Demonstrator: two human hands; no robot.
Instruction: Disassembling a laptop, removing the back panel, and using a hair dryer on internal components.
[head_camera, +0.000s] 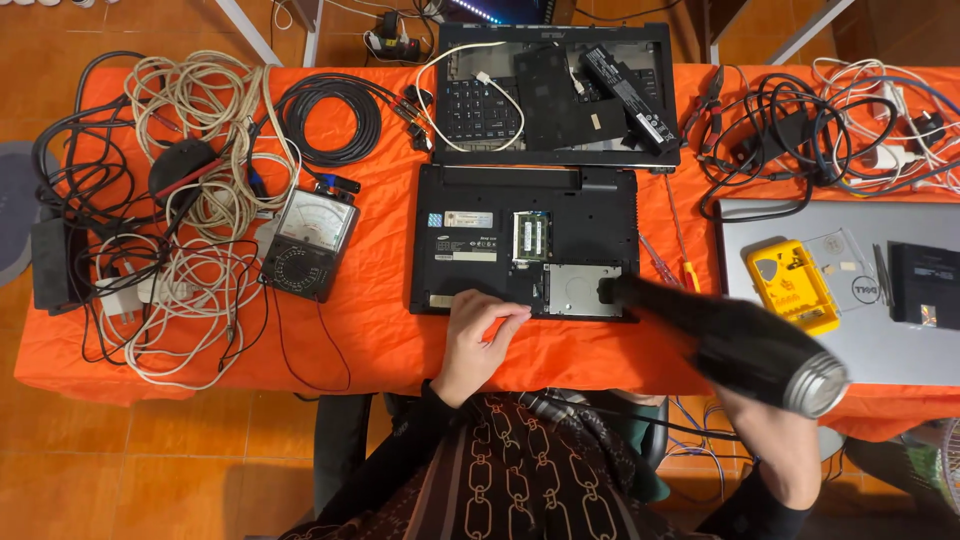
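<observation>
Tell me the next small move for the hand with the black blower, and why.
Probably ease the blower a little left along the open bay. Its nozzle already points at the uncovered drive bay of the upturned laptop, the right hand grips it, and the left hand steadies the laptop's near edge.

An orange-covered desk (380, 330) carries an upturned black laptop (480, 240) near the front edge, an opened laptop shell (500, 110) at the back edge, a meter (310, 243) and cable tangles (190, 210) leftward, a silver laptop (900, 340) at the right edge
</observation>
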